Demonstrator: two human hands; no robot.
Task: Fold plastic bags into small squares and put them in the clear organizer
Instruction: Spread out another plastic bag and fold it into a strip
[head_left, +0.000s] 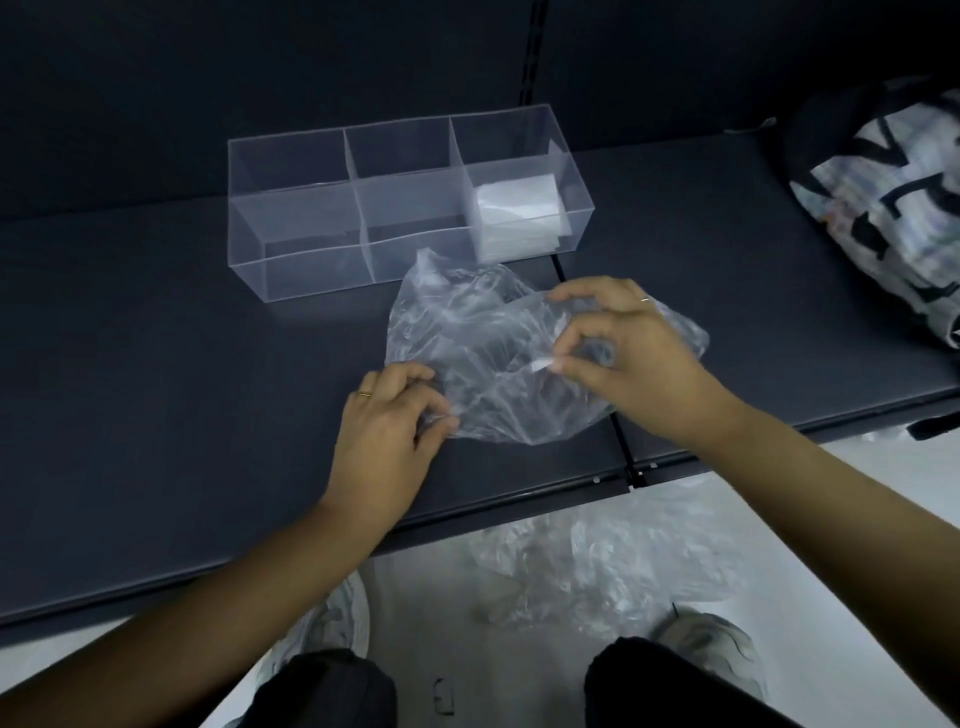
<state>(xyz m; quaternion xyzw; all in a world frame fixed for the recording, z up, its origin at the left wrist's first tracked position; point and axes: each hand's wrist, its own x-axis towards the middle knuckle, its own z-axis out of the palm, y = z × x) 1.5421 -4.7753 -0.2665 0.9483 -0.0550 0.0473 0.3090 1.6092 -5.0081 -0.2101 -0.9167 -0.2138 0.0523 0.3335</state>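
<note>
Both hands clamp onto one crumpled clear plastic bag (483, 343) lying on the dark shelf (156, 364). The left hand (384, 421) pinches the bag's near-left edge with curled fingers. The right hand (623, 353) nips a small white bit of film between thumb and forefinger, over the bag's right half. The bag spreads between the two grips, unfolded.

Its far tip reaches the front wall of the one clear organizer (291, 270), which stands just behind it. Bare shelf lies left of the bag, and the shelf's front edge runs under both wrists.

Six compartments make up the organizer, in two rows of three. The front right one holds one stack of folded bags (519, 218). A heap of loose bags (597, 561) lies on the floor, too tangled to count. One black-and-white printed bag (893, 208) sits at the far right.
</note>
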